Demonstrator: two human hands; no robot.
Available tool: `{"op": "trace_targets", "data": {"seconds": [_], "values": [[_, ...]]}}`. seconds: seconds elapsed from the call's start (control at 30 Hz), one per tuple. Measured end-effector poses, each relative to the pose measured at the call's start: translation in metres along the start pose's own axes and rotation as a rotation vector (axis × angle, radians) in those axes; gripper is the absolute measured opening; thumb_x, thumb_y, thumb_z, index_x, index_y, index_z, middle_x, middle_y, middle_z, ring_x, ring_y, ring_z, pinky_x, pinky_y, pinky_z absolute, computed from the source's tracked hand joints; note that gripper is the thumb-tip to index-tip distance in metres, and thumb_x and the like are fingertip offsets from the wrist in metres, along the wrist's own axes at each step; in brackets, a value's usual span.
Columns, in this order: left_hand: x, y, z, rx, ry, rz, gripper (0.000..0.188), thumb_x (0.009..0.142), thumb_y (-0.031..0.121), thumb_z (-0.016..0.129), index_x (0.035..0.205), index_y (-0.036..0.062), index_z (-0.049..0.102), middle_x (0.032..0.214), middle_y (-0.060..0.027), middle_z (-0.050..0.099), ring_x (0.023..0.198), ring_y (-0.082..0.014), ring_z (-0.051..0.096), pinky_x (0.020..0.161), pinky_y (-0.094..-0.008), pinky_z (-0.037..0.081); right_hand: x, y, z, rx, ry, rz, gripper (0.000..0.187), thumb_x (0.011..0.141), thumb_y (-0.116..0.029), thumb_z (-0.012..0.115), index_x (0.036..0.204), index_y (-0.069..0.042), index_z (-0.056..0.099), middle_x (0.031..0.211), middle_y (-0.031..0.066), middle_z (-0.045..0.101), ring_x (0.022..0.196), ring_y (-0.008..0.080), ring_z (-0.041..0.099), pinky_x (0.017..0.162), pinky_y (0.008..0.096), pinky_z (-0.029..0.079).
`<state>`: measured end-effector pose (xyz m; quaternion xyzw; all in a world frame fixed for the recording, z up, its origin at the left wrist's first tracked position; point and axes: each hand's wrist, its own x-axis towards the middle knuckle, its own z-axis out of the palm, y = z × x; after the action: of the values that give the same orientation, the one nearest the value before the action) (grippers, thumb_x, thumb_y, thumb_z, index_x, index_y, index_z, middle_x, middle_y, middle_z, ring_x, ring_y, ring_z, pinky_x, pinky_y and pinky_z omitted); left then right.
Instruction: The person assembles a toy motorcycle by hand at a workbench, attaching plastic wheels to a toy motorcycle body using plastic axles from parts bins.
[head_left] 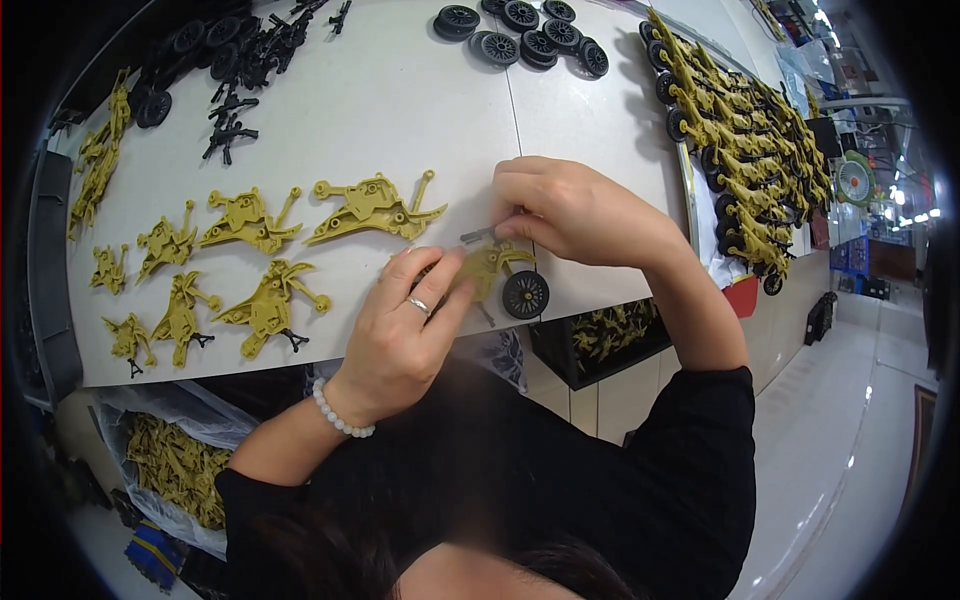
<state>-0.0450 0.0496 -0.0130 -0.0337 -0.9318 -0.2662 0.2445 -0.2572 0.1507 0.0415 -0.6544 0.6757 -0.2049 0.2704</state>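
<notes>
On the white bench (pixel 400 90), right of the loose olive-yellow plastic motorcycle frames (pixel 375 208), the left hand (pixel 400 325) pinches the body of a small olive-yellow plastic toy motorcycle with one black spoked wheel (pixel 500 275) at the near edge. The right hand (pixel 570 210) pinches its grey handlebar end. It looks light, stiff and thin-limbed, so likely best gripped by the thick body.
</notes>
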Motion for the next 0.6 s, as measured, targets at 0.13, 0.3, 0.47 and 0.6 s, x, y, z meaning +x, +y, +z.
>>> {"op": "trace_targets", "data": {"seconds": [0.13, 0.3, 0.47, 0.6], "values": [[0.001, -0.001, -0.001, 0.002, 0.005, 0.014, 0.028, 0.071, 0.003, 0.063, 0.096, -0.0078, 0.065, 0.114, -0.02, 0.059, 0.106, -0.0341, 0.055, 0.087, -0.0439, 0.049, -0.002, -0.002, 0.006, -0.121, 0.095, -0.115, 0.018, 0.08, -0.008, 0.066, 0.08, 0.0, 0.049, 0.082, 0.0135, 0.054, 0.08, 0.0347, 0.056, 0.069, 0.0408, 0.047], [0.0, -0.002, -0.001, -0.038, 0.009, -0.003, 0.026, 0.072, 0.003, 0.065, 0.097, -0.0066, 0.066, 0.115, -0.0195, 0.059, 0.107, -0.0344, 0.055, 0.086, -0.0411, 0.05, -0.01, 0.004, 0.013, 0.003, 0.128, -0.019, 0.015, 0.081, -0.009, 0.067, 0.082, 0.0, 0.056, 0.083, 0.0111, 0.056, 0.078, 0.0296, 0.057, 0.069, 0.0365, 0.047], [-0.002, -0.003, 0.001, 0.009, 0.026, 0.024, 0.028, 0.073, 0.004, 0.067, 0.098, -0.0055, 0.066, 0.116, -0.0195, 0.059, 0.107, -0.0347, 0.055, 0.087, -0.0411, 0.05, -0.017, 0.013, 0.008, 0.169, 0.164, 0.007, 0.011, 0.084, -0.009, 0.068, 0.09, 0.0, 0.065, 0.089, 0.0074, 0.062, 0.079, 0.0203, 0.06, 0.069, 0.0298, 0.047], [-0.002, 0.002, -0.001, 0.01, 0.05, -0.015, 0.032, 0.072, 0.007, 0.071, 0.101, -0.0053, 0.065, 0.116, -0.0196, 0.059, 0.108, -0.0349, 0.054, 0.088, -0.0421, 0.049, -0.015, 0.019, -0.009, 0.112, 0.354, 0.118, 0.013, 0.086, -0.011, 0.067, 0.095, -0.002, 0.069, 0.089, 0.0064, 0.067, 0.079, 0.0151, 0.061, 0.068, 0.0264, 0.046]]}}
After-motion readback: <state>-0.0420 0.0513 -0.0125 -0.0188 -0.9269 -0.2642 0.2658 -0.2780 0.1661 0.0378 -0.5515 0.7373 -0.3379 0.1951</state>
